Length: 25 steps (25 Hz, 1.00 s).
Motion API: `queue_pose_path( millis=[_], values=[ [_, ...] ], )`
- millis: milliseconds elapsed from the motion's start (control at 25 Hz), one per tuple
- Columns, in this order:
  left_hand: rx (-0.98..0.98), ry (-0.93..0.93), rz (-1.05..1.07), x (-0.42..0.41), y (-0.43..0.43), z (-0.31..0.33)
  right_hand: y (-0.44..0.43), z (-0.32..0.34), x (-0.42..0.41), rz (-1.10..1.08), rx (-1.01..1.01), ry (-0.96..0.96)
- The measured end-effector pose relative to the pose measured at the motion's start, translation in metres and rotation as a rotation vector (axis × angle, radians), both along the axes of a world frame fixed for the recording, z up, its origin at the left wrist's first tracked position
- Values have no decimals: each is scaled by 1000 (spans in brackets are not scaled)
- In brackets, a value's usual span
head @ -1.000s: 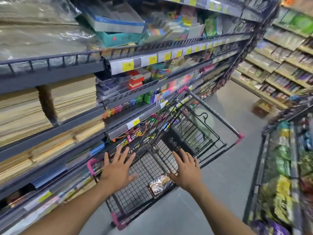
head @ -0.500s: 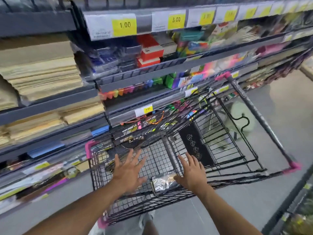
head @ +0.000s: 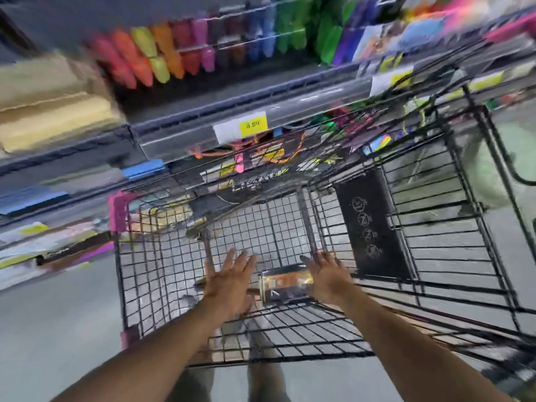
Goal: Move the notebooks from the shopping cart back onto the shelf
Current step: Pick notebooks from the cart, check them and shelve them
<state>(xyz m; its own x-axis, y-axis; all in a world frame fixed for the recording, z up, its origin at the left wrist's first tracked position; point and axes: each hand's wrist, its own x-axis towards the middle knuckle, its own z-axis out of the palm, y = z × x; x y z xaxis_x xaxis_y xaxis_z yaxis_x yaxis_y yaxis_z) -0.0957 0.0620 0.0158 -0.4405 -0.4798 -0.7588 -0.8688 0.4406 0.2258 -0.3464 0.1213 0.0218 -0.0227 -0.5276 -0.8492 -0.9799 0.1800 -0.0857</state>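
A black wire shopping cart (head: 290, 216) with pink corner caps stands against the shelf unit (head: 203, 111). My left hand (head: 229, 282) and my right hand (head: 324, 277) rest flat on its handle with fingers spread, either side of a shiny label (head: 285, 282) on the bar. Only grey floor shows through the basket mesh, and I see no notebook inside it. Flat blue items (head: 143, 171) and tan paper stacks (head: 55, 117) lie on the shelves to the left. The whole frame is motion-blurred.
A row of coloured markers (head: 179, 53) fills an upper shelf, with a yellow price tag (head: 252, 124) below it. A black plaque (head: 368, 221) hangs on the cart's flap. Grey aisle floor (head: 58, 329) lies to the left of the cart.
The view has tilted down and moved closer to the shelf and cart. Both hands stay spread on the cart handle, and the cart now sits nearer the lower shelves.
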Motion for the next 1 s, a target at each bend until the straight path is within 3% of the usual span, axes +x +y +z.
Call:
queue_pose_path(
  millis=[280,520,720,1000],
  values=[
    [60,-54,40,20,-1,-78,-18,-101,10,134,57,-82],
    [12,3,-30,32,19,-105,-13,-112,12,227,8,-41],
    [-96,122,0,12,22,-115,-36,-79,-32,-96,-51,-168],
    [41,132,-83,-52,20,-131,-76,-44,-90,-386,-354,-95]
  ],
)
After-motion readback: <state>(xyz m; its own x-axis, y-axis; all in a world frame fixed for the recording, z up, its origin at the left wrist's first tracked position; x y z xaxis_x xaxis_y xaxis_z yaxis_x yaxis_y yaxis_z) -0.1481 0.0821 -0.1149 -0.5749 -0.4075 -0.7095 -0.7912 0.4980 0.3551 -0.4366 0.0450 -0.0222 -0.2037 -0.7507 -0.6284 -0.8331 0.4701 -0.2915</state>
